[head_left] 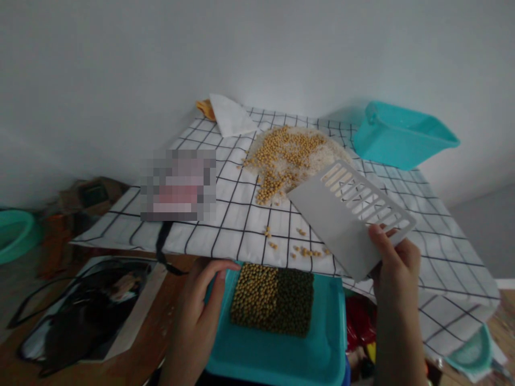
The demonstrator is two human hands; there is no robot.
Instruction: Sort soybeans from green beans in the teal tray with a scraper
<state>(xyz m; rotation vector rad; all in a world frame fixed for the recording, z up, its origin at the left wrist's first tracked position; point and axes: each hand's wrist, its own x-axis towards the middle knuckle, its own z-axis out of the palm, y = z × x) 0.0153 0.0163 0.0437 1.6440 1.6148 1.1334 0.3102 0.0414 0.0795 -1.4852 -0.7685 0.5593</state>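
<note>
My right hand (pixel 392 265) is closed on the corner of a flat grey slotted scraper (pixel 346 217), held tilted above the checked tablecloth (pixel 225 225). Just beyond the scraper's far edge lies a heap of yellow soybeans mixed with white rice (pixel 287 155). A few loose beans (pixel 300 247) lie near the table's front edge. My left hand (pixel 201 292) grips the left rim of a teal bin (pixel 281 354) held below that edge. Inside the bin sit yellow beans (pixel 255 292) and dark green beans (pixel 293 300) side by side.
A second teal bin (pixel 402 136) stands tilted at the table's far right. White folded paper (pixel 231 115) and an orange scrap lie at the back. A blurred patch (pixel 179 185) covers something on the left. Dark bags and a green bowl (pixel 14 233) sit on the floor, left.
</note>
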